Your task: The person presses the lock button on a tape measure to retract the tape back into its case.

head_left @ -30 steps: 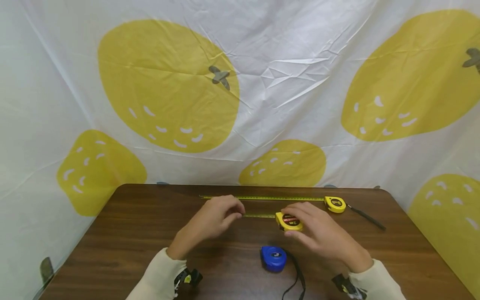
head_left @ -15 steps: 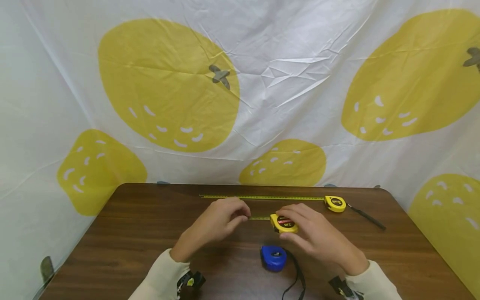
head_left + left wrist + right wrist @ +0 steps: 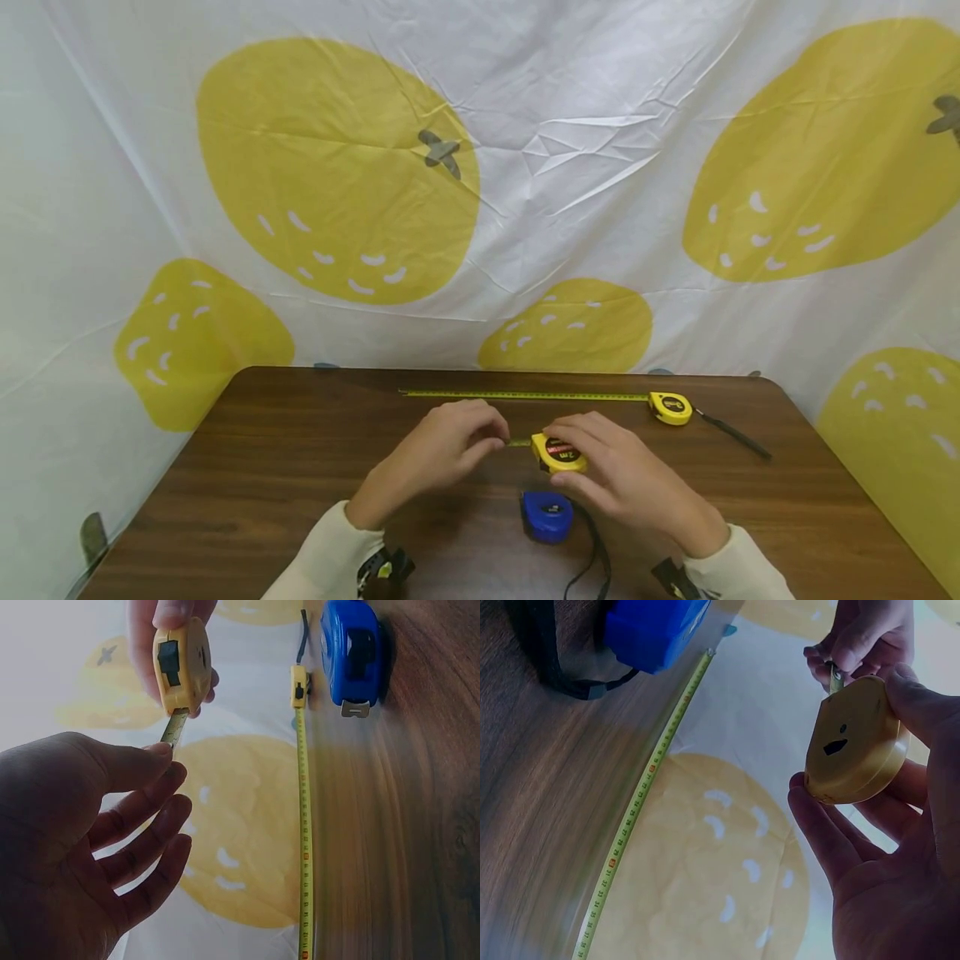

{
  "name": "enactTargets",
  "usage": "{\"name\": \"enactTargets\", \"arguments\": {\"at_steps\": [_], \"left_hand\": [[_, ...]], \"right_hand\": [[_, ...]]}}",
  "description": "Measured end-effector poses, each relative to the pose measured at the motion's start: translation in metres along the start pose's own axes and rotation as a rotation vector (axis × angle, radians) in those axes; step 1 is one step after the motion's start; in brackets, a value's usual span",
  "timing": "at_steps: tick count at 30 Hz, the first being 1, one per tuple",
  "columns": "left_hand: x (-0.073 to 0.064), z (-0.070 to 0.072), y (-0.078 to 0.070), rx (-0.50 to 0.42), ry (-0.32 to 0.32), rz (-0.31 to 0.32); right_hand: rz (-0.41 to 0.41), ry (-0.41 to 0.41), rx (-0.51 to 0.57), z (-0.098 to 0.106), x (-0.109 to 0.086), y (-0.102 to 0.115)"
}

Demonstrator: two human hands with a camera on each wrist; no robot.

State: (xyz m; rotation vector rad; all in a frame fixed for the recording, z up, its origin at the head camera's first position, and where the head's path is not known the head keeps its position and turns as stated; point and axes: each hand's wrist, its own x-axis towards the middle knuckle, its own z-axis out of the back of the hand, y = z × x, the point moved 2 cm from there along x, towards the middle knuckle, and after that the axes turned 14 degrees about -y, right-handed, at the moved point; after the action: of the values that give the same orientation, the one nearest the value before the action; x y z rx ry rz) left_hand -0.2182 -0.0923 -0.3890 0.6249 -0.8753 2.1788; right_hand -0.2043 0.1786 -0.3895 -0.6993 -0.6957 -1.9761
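Observation:
A yellow tape measure (image 3: 558, 454) with a black and red label is gripped by my right hand (image 3: 626, 479), thumb on one side and fingers on the other. A short stretch of its blade (image 3: 175, 729) sticks out toward the left. My left hand (image 3: 450, 446) pinches the blade's end between thumb and forefinger; the other fingers are loosely bent. In the right wrist view the tape measure's plain yellow back (image 3: 855, 746) faces the camera. Both hands hold it above the table. Just in front of them lies a blue tape measure (image 3: 547, 517) with a black strap.
Along the table's back edge lies a second yellow tape measure (image 3: 670, 408), its long blade (image 3: 525, 396) stretched out leftward and a black strap (image 3: 731, 435) trailing right. The brown wooden table (image 3: 225, 500) meets a white curtain (image 3: 585, 208) with yellow fruit prints.
The blade between my hands has become shorter. My left hand has shifted right, and my right hand with the yellow tape measure has moved left and slightly nearer. The other tape measures stay put.

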Motion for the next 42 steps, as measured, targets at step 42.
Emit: {"name": "enactTargets", "arguments": {"at_steps": [42], "left_hand": [[-0.003, -0.015, -0.004, 0.012, 0.054, 0.02]], "right_hand": [[0.022, 0.03, 0.023, -0.013, -0.001, 0.005]]}}
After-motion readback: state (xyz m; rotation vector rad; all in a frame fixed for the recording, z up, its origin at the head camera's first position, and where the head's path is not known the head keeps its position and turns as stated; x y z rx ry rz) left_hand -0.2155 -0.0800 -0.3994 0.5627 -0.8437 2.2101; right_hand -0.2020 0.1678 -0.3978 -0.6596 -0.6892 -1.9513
